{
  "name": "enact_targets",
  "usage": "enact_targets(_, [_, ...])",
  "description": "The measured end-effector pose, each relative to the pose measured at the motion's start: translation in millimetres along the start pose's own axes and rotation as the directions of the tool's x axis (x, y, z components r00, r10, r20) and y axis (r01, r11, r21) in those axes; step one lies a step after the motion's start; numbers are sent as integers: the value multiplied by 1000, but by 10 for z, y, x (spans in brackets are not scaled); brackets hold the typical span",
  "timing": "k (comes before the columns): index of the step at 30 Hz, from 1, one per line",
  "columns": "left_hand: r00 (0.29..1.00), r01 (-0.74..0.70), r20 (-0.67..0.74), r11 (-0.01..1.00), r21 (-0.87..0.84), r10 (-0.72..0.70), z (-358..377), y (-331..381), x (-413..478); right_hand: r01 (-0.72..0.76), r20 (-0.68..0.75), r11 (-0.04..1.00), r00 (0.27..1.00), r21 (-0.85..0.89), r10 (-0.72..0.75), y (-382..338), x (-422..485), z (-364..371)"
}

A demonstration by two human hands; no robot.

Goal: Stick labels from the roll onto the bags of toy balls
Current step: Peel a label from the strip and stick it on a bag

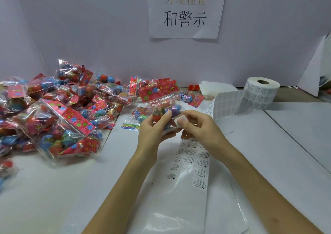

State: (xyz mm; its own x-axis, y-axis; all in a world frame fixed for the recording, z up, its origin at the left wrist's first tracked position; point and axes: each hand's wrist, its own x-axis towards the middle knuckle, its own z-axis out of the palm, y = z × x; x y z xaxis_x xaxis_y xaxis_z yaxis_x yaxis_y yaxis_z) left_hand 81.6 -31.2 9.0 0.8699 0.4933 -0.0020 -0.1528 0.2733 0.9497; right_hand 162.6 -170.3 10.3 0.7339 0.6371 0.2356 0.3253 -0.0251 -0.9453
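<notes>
My left hand point(154, 131) holds a clear bag of toy balls point(165, 111) above the table; a red ball and a purple-blue one show through the plastic. My right hand point(194, 125) pinches a small white printed label point(180, 120) against the bag's right side. The label roll point(260, 94) stands at the right rear, and its strip point(192, 160) runs across the table under my hands toward me, with printed warning labels still on part of it.
A big heap of bagged toy balls point(59, 111) with red flowered header cards fills the left of the table. Two more bags point(136, 117) lie just behind my hands. Folded white sheets point(215, 88) and a paper sign point(185, 9) on the wall are at the back.
</notes>
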Motion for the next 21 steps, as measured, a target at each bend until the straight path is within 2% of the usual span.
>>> enact_targets(5, [1000,15,-13,1000,2,-15,-6,-5,9,10,35,1000,999,-19,-9,10,-3,3])
enact_targets(11, [1000,7,24,1000,-13,-7,19,5,-12,-6,-48,999,999,41,8,28,19,9])
enact_targets(17, [997,-76,31,997,-7,77,33,-24,-39,-3,-95,1000,995,31,6,71,23,22])
enact_targets(21, [996,-87,27,996,-12,87,3,-22,-16,-21,-49,995,998,97,26,48,30,21])
